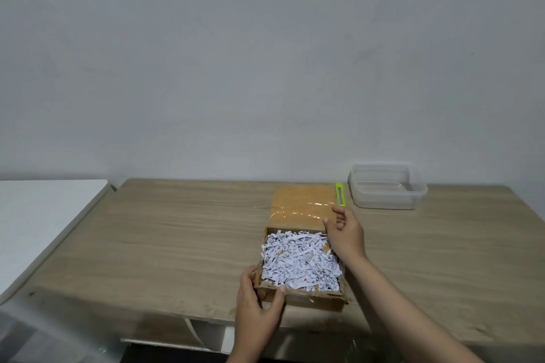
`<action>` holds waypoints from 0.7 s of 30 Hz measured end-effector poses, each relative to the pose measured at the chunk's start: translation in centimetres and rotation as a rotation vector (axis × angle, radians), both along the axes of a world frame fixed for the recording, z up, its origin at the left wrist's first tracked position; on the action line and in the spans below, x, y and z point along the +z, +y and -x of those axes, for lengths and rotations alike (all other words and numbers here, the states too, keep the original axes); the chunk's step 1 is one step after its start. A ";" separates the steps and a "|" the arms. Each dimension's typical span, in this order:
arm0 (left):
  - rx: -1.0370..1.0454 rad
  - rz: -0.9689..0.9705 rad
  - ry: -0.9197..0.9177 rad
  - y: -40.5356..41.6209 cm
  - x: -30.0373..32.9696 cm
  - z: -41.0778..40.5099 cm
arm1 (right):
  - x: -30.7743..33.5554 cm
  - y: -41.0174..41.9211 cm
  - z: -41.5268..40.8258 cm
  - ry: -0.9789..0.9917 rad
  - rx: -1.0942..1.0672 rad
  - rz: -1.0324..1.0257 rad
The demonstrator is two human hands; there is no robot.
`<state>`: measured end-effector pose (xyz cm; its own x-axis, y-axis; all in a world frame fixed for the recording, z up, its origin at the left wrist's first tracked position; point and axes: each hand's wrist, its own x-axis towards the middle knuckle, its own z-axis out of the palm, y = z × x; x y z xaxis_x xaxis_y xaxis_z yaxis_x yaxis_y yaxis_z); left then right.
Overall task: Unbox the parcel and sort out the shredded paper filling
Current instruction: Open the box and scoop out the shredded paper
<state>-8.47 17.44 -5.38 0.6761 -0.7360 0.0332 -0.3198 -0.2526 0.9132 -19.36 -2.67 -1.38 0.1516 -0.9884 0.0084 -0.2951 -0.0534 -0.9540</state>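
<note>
Wooden table (177, 244) against a plain grey wall (236, 53).

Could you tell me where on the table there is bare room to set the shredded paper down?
Bare wood lies left of the box, toward the white surface, and right of it, nearer than the tub. It is crowded at the far right, where lid, cutter and tub sit close.

Shredded paper (299, 259) in box (306, 298) on table (177, 244); lid (300, 206) behind, container (386, 186) right.
</note>
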 end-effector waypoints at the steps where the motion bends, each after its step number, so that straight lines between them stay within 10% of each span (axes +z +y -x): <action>1: -0.008 -0.003 0.007 -0.1 0.1 0.0 | -0.1 0.0 0.3 0.028 0.026 -0.014; 12: -0.103 0.060 -0.283 -4.3 5.8 -1.5 | 2.9 4.2 3.8 0.123 0.155 -0.006; 18: -0.554 -0.484 -0.470 -8.1 4.8 -2.1 | 1.5 5.8 2.0 0.507 0.477 0.055; 21: -0.580 -0.457 -0.421 -8.2 4.6 -2.8 | 0.9 5.4 2.0 0.641 0.531 0.019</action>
